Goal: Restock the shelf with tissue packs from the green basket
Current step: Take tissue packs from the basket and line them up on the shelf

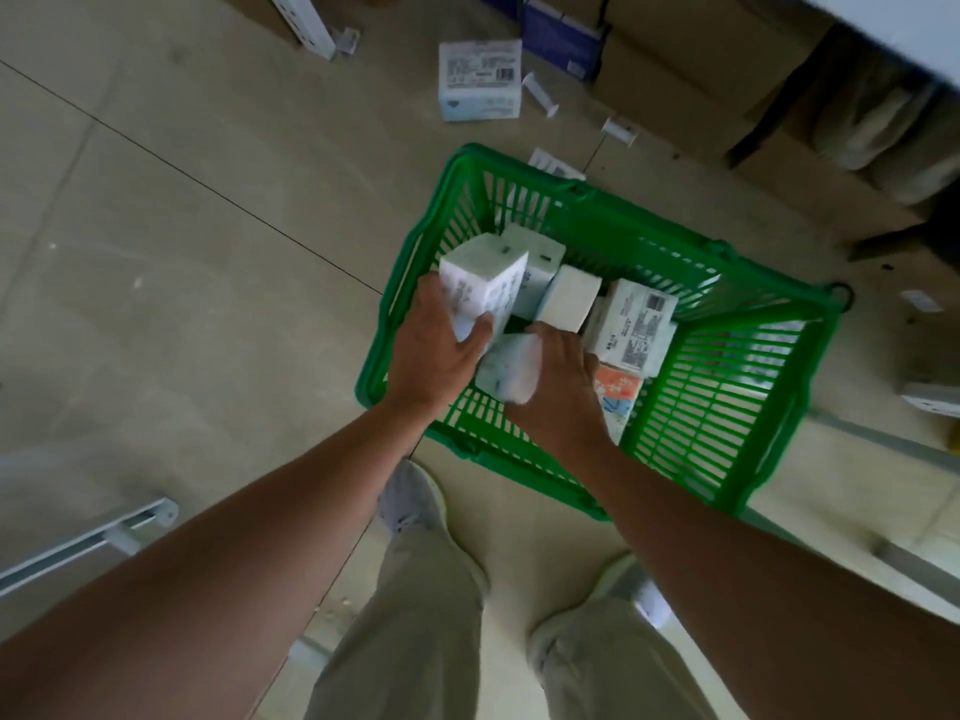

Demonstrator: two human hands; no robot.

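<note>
Both hands clamped on tissue packs over the green basket (753, 387)
Left hand (434, 350) grips an upright pack (485, 283); right hand (558, 379) closes round a second pack (509, 368) beside it.

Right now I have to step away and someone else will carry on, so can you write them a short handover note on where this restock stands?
Left hand: closed on a white tissue pack, lifted above the near left corner of the green basket.
Right hand: gripping a second pack, blurred, low inside the basket.
Basket: stands on the floor in front of the person's feet. Several packs remain inside, including a printed-label pack and an orange pack.
One more pack lies on the floor beyond the basket.
Done: cannot tell; the shelf is not clearly in view.
Left: shelve the two held packs, then the rest.
</note>
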